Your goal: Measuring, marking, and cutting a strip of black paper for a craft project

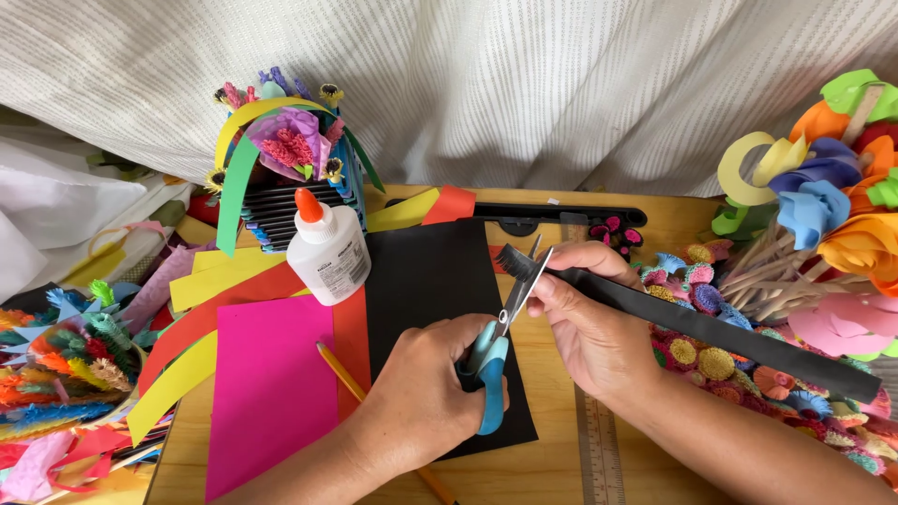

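Note:
My left hand (421,402) grips a pair of blue-handled scissors (490,369), and the blades point up and away from me. The blades meet the fringed end of a long black paper strip (711,332), where several fine cuts show. My right hand (589,337) pinches that strip near its cut end. The rest of the strip runs off to the right over the small paper flowers. Both hands hover above a black paper sheet (421,281) lying on the wooden table (552,468).
A white glue bottle (327,248) with an orange cap stands left of the black sheet. Pink paper (271,383), a yellow pencil (339,369) and a ruler (599,449) lie nearby. A flower-filled paper basket (281,178) stands behind, and large paper flowers (842,215) crowd the right.

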